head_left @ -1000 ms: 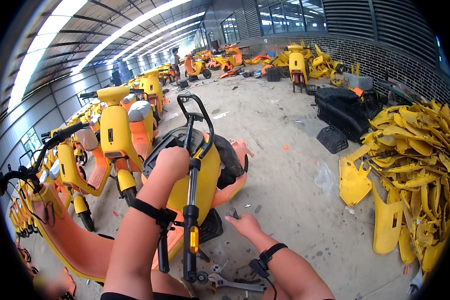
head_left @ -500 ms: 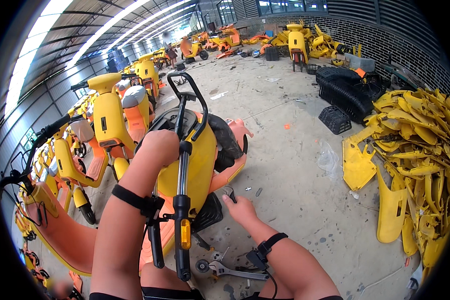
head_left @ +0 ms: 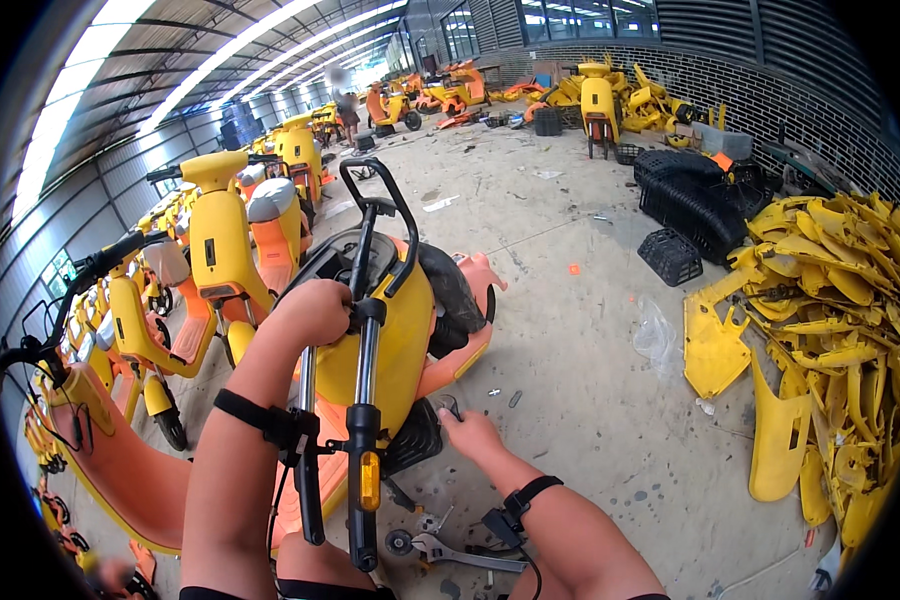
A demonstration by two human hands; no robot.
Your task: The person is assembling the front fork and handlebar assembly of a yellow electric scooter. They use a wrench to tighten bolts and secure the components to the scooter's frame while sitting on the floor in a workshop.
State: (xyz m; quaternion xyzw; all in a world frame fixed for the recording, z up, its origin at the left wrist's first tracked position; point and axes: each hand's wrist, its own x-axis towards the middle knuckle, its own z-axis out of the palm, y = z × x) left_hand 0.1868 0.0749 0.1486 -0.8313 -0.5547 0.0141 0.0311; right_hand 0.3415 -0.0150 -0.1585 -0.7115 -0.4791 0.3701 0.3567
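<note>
A detached scooter front fork (head_left: 366,360) stands tilted before me, its two chrome tubes ending in black lower legs with an amber reflector. My left hand (head_left: 318,312) is closed around the upper end of the fork. Behind it lies a yellow and orange scooter body (head_left: 406,325) with a black looped rail (head_left: 407,215). My right hand (head_left: 472,436), to the right of the fork, is closed on a small metal wrench (head_left: 451,405); only its curved head shows. An adjustable wrench (head_left: 465,556) rests on the floor by my legs, next to a small round part (head_left: 398,542).
Rows of yellow and orange scooters (head_left: 216,225) stand at the left. On the right rises a heap of yellow panels (head_left: 840,330), with black plastic crates (head_left: 670,257) beyond it. A clear plastic bag (head_left: 654,332) lies on the concrete floor. Far back stands a person (head_left: 347,108).
The whole view has tilted slightly, so the scene sits a little lower. My right hand has shifted slightly left with the wrench; my left hand keeps its hold on the fork.
</note>
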